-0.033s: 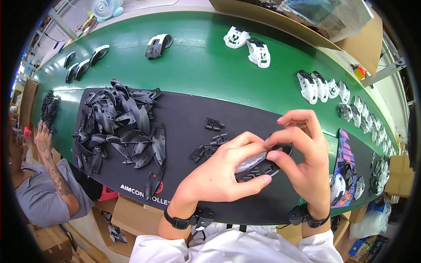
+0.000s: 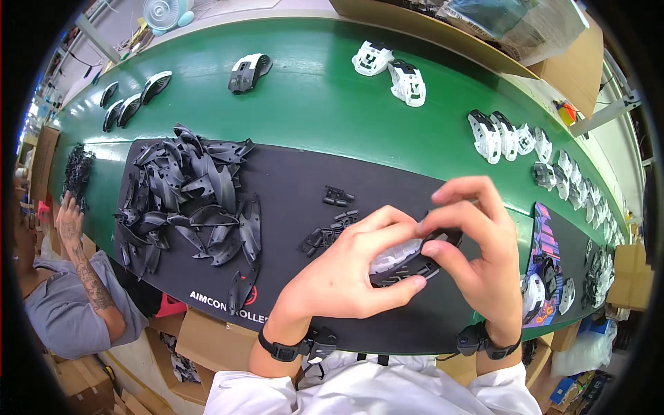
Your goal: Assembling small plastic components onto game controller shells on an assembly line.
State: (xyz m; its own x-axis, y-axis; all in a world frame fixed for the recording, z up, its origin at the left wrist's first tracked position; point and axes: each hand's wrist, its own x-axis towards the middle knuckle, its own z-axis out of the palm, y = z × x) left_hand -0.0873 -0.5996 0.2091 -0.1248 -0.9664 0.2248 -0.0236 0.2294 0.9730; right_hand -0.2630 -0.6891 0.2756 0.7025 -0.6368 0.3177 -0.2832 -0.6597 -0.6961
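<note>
My left hand (image 2: 346, 271) is wrapped round a black-and-white mouse shell (image 2: 404, 266), thumb along its near side and fingers over its far side. At the shell's right end, my right hand (image 2: 478, 238) grips with thumb and index finger, its other fingers curled above. Part of the shell is hidden under my fingers. Just left of the shell lie small black plastic clips (image 2: 319, 238), with another small group (image 2: 339, 196) behind them. Farther left is a heap of curved black side panels (image 2: 187, 187); one loose panel (image 2: 242, 289) lies at the mat's near edge.
A black mat (image 2: 290, 173) covers part of the green table (image 2: 304, 90). White shells (image 2: 408, 84) stand at the back, and more (image 2: 498, 135) line the right side. A patterned mat (image 2: 543, 242) lies right. At left, a co-worker's tattooed arm (image 2: 90, 277) reaches to a pile of black parts (image 2: 77, 173).
The mouse shell has tipped slightly in my hands, showing more of its pale inside. My right hand's upper fingers have shifted a little; my left hand stays almost still.
</note>
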